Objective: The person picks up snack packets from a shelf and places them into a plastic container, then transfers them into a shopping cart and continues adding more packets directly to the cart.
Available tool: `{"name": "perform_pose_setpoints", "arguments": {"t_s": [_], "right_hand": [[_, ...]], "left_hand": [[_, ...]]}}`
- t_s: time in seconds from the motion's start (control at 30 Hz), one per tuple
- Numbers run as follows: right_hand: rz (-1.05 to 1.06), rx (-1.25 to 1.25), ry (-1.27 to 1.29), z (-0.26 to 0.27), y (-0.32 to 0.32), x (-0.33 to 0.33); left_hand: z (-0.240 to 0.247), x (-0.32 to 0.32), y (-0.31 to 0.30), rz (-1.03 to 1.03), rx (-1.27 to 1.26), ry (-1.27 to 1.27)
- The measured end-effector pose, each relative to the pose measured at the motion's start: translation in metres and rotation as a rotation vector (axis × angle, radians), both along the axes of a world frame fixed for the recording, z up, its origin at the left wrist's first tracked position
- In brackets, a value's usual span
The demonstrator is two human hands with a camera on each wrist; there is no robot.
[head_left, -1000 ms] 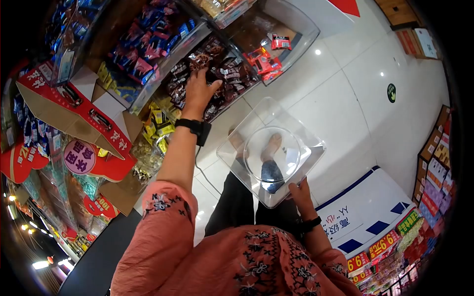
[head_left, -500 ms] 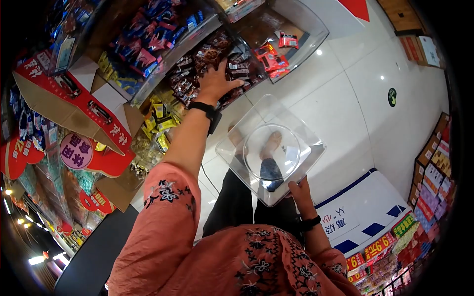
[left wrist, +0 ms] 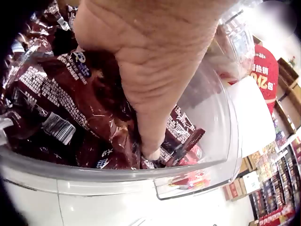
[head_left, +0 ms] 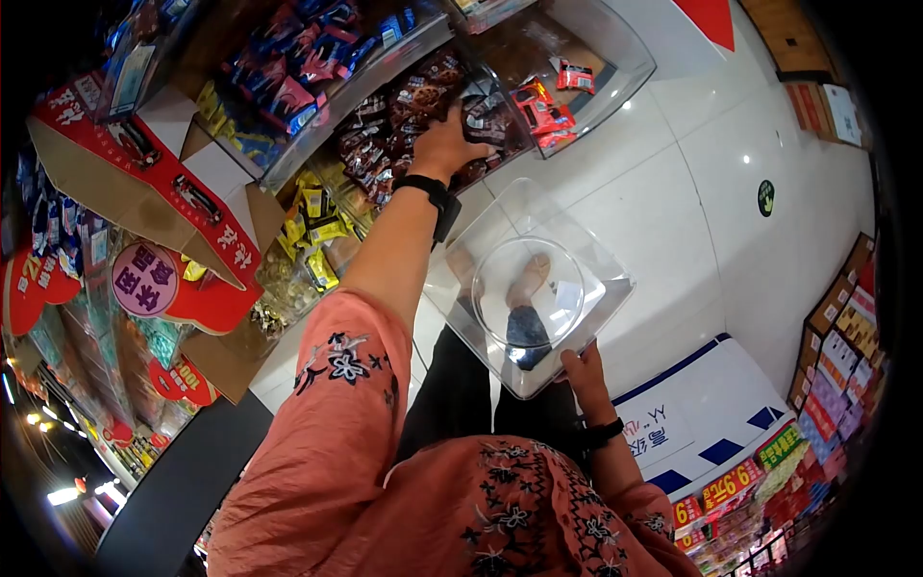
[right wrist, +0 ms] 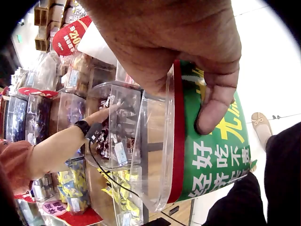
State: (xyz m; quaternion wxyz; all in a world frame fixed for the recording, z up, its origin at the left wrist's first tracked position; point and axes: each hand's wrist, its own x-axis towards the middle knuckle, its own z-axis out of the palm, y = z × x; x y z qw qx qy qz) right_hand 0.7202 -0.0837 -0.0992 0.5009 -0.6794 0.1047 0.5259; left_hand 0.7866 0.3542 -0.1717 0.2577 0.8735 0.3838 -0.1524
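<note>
Dark brown foil: the brown packets [head_left: 385,135] fill a clear bin [head_left: 510,115] on the shelf front, at 12 o'clock in your head view. Your left hand [head_left: 450,144] is in that pile, palm down, arm stretched out from 7 o'clock.

- In the left wrist view the thumb [left wrist: 150,141] presses down between the packets [left wrist: 51,94], close to the bin's curved front wall [left wrist: 202,108]. The other fingers are hidden, so you cannot tell whether the hand has closed round a packet.
- The packets are oblong and lie heaped in no common direction. One slim packet by the thumb runs from 7 to 1 o'clock.
- The bin tilts forward, open at the top; likely that lets a hand go in from above.

Your right hand [head_left: 582,380] pinches the clear tub [head_left: 615,288] by its corner at 6 o'clock, thumb [right wrist: 214,108] outside on the green-and-red label [right wrist: 216,150].

- The tub's mouth faces up at you, with a squarish rim set like a diamond and a round base.
- It sits at 5 o'clock of the bin, near but apart. The corner hold looks meant to leave the mouth free and level.
- It holds nothing; your foot shows through the base.

Around:
- red packets [head_left: 543,111] in the neighbouring bin at 1 o'clock
- blue packets [head_left: 298,58] at 11 o'clock
- yellow packets [head_left: 312,226] on the shelf below, at 9 o'clock
- white tiled floor [head_left: 673,192] to 3 o'clock, with a green sticker [head_left: 765,197]
</note>
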Motion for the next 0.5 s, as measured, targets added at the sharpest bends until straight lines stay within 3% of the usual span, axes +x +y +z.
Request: {"name": "perform_pose_setpoints", "arguments": {"t_s": [0.4, 0.5], "right_hand": [[-0.008, -0.038, -0.009, -0.007, 0.001, -0.005], [-0.014, -0.031, -0.008, -0.008, 0.002, -0.005]], "left_hand": [[-0.005, -0.001, -0.003, -0.066, -0.041, -0.171], [-0.012, -0.009, -0.003, -0.185, 0.02, -0.263]]}}
